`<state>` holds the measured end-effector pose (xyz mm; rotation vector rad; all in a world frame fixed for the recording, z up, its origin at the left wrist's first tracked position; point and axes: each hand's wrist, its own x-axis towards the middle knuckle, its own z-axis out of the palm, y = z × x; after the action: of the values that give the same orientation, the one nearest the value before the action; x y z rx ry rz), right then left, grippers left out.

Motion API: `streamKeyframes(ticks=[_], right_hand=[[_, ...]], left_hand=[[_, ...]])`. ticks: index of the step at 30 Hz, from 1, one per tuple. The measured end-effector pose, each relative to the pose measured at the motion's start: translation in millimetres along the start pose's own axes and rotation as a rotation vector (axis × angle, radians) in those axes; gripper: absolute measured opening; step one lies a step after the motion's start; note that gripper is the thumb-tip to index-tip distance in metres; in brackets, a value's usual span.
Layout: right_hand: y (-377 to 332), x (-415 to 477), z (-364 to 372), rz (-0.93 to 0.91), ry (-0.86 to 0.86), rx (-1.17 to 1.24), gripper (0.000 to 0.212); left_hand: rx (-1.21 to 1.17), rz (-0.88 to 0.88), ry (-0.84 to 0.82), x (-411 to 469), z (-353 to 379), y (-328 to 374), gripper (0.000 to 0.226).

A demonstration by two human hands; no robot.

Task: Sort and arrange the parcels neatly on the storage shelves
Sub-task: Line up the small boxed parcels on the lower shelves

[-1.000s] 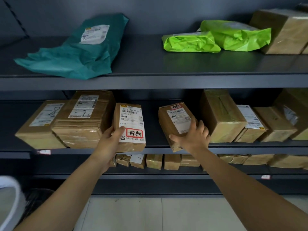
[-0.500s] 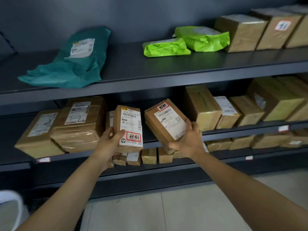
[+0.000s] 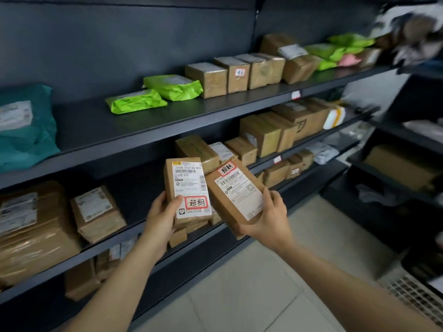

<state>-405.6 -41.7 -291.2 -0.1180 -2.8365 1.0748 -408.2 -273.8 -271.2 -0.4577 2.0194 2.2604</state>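
My left hand grips a small brown parcel with a white label and a red-framed sticker, held upright in front of the middle shelf. My right hand grips a second brown parcel from below, tilted to the right, its label facing me. The two parcels touch along one edge. Both are off the shelf, in the air.
Dark metal shelves run from left to right. The top shelf carries a teal bag, green bags and brown boxes. Brown parcels fill the lower levels. A second rack stands on the right above a tiled floor.
Both hands have lifted their parcels off the middle shelf and brought them together. My view has swung to the right along the shelves.
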Motion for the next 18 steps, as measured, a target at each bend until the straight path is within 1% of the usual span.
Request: streamKeyframes(ticks=[3, 6, 9, 13, 18], right_hand=[[33.6, -17.4, -53.5, 0.049, 0.138, -0.032, 0.111], [74.1, -34.0, -105.9, 0.133, 0.252, -0.051, 0.114], [117.1, -56.0, -152.6, 0.180, 0.331, -0.082, 0.116], [184.7, -87.3, -205.9, 0.249, 0.406, -0.084, 0.118], [281.8, -116.8, -287.9, 0.324, 0.426, -0.083, 0.119]], left_hand=[[0.025, -0.012, -0.116, -8.4, 53.7, 6.3, 0.047], [0.023, -0.003, -0.233, -14.2, 111.2, 11.4, 0.040], [0.054, 0.010, -0.348, -20.2, 173.9, 10.9, 0.042], [0.074, 0.008, -0.452, -37.0, 267.2, -4.3, 0.037], [0.096, -0.008, -0.554, -78.6, 396.3, -28.1, 0.033]])
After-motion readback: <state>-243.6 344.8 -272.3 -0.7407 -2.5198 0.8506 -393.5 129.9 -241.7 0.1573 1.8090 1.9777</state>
